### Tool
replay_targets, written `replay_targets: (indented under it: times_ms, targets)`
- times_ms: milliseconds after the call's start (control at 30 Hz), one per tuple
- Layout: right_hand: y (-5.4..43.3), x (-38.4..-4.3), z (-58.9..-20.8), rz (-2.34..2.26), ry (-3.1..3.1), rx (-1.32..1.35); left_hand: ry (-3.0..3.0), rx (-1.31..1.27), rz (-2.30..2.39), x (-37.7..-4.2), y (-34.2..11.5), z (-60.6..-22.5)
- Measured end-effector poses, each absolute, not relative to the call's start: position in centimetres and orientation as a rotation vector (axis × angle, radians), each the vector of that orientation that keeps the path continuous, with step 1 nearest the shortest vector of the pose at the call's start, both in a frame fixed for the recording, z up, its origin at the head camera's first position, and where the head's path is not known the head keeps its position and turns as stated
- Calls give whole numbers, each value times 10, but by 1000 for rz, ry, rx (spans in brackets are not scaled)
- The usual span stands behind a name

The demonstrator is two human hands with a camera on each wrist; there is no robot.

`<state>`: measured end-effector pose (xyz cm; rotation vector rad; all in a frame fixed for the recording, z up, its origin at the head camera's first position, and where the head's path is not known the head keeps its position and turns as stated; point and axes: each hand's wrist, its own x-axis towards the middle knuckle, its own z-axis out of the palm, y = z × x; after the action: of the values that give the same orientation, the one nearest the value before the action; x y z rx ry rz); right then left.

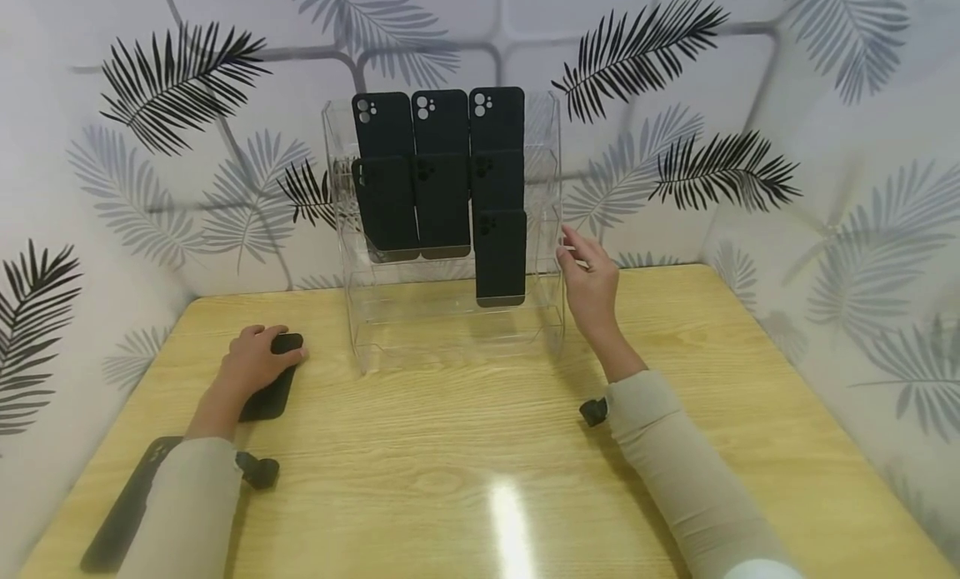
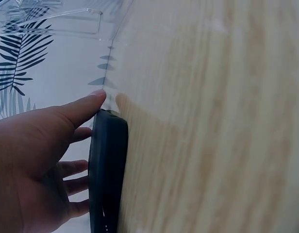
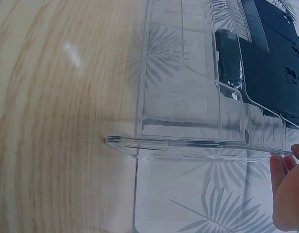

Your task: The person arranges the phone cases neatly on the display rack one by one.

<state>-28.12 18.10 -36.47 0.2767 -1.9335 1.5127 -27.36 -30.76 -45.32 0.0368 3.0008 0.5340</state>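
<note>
My left hand (image 1: 255,361) lies over a black phone case (image 1: 268,400) on the table, its thumb at the near edge and fingers at the far one. In the left wrist view the same case (image 2: 108,170) shows side-on, partly hiding the fingertips. At the back stands a clear tiered display rack (image 1: 420,312). My right hand (image 1: 591,283) pinches the rack's right side edge between thumb and fingers. Several black phone cases lean in the rack: a top row with camera cutouts (image 1: 441,125), a middle row (image 1: 442,204), and one lower case (image 1: 501,262) at the right.
A larger black phone case (image 1: 127,512) lies at the table's left front, partly under the left sleeve (image 1: 187,504). Wallpaper with feather prints (image 1: 637,58) rises behind the wooden table (image 1: 420,446). Dark wrist cameras (image 1: 258,471) hang below both cuffs.
</note>
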Motion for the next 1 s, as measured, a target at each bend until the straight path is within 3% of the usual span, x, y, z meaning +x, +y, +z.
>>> replay_targets:
  times_ms: [1000]
  targets:
    - [180, -285, -367, 1527, -1904, 273, 3074, 67, 718, -264, -304, -442]
